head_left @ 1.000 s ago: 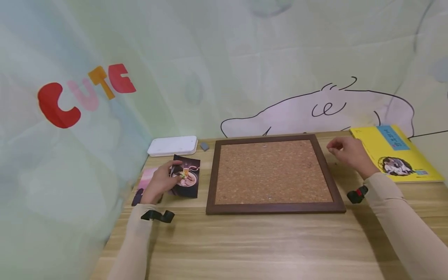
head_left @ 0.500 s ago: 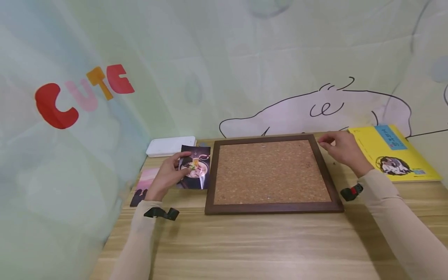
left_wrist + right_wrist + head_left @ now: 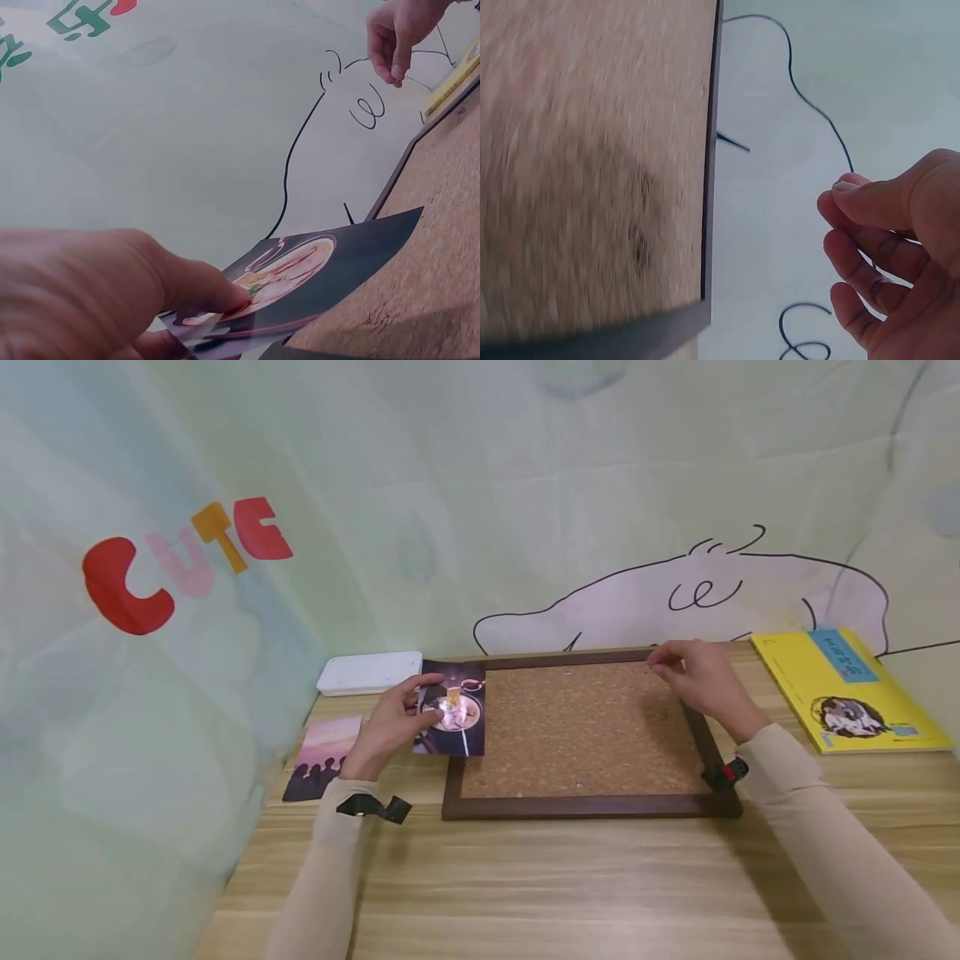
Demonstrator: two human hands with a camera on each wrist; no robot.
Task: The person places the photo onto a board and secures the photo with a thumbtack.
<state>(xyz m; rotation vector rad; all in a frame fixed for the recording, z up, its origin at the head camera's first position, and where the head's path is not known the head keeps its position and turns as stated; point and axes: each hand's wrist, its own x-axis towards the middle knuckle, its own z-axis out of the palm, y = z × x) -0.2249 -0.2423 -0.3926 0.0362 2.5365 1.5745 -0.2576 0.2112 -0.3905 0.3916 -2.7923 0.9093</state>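
Observation:
My left hand (image 3: 390,725) pinches a dark photo print (image 3: 468,739) of a noodle bowl, thumb on its face. The print overlaps the left side of the brown-framed corkboard (image 3: 577,727) in the head view. Its near face fills the lower middle of the left wrist view, with my thumb (image 3: 202,289) across the bowl. Over the board's far right corner is my right hand (image 3: 705,681), thumb and forefinger tips together and the other fingers (image 3: 855,307) curled. Whether something tiny sits between those tips I cannot tell.
A pink sunset photo (image 3: 322,760) lies on the table (image 3: 525,885) left of the board. Behind it is a white flat case (image 3: 369,673). A yellow book (image 3: 855,693) lies at the right, and a printed cloth (image 3: 450,527) hangs behind the table.
My left hand has carried the noodle photo rightward from the table to the board's left side, uncovering the sunset photo. My right hand has moved left, from beside the board to over its corner.

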